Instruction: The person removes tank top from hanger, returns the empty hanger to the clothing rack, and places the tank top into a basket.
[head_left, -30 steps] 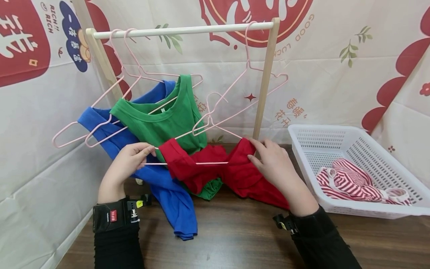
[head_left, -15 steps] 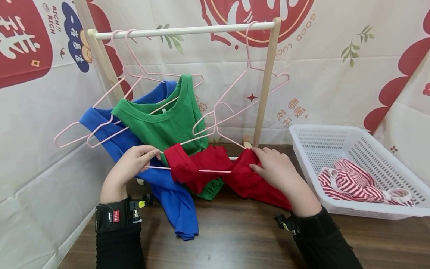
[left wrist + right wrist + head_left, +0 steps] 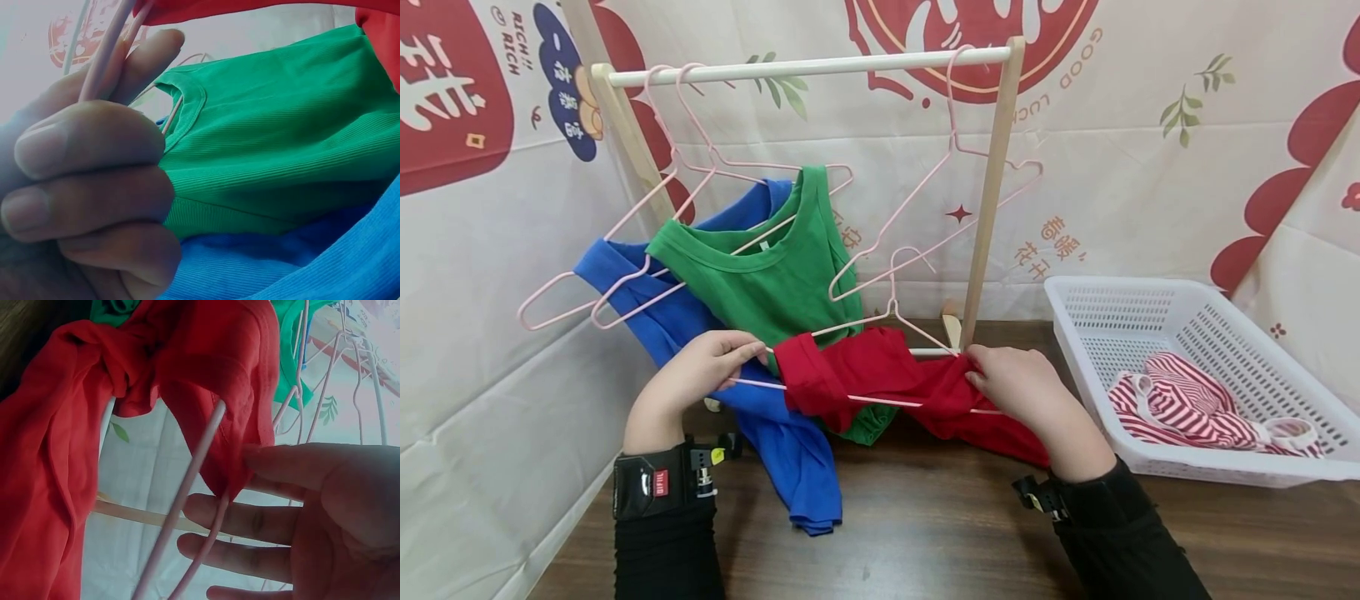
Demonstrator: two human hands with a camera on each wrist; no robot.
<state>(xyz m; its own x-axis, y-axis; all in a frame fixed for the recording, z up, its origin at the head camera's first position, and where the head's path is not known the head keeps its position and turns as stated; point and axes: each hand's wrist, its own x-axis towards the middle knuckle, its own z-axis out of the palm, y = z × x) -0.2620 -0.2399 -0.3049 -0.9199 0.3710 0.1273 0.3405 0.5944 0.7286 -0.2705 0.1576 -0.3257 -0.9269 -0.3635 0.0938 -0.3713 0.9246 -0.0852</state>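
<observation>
In the head view, my left hand [image 3: 703, 371] grips the left end of a pink wire hanger [image 3: 883, 402]. The left wrist view shows its fingers [image 3: 94, 200] curled around the wire. A red garment [image 3: 820, 383] hangs bunched on this hanger, both shoulder wires passing under its cloth. My right hand [image 3: 1018, 387] pinches the garment's right strap near the hanger's right end. In the right wrist view, the thumb presses the red strap [image 3: 225, 444] while the other fingers spread behind it; two wires emerge below the cloth. The garment's lower part droops toward the table.
Behind stands a rack with a white rail [image 3: 820, 67]. It bears a green tank top [image 3: 767, 292], a blue garment [image 3: 797, 467] reaching the table [image 3: 880, 542], and a bare pink hanger [image 3: 917, 187]. A white basket [image 3: 1060, 333] at right holds red-striped cloth [image 3: 1187, 400].
The held hanger has come lower and slightly right, its hook too. Its lower bar now shows beyond the red cloth on the right. My right fingers have closed more tightly at the strap.
</observation>
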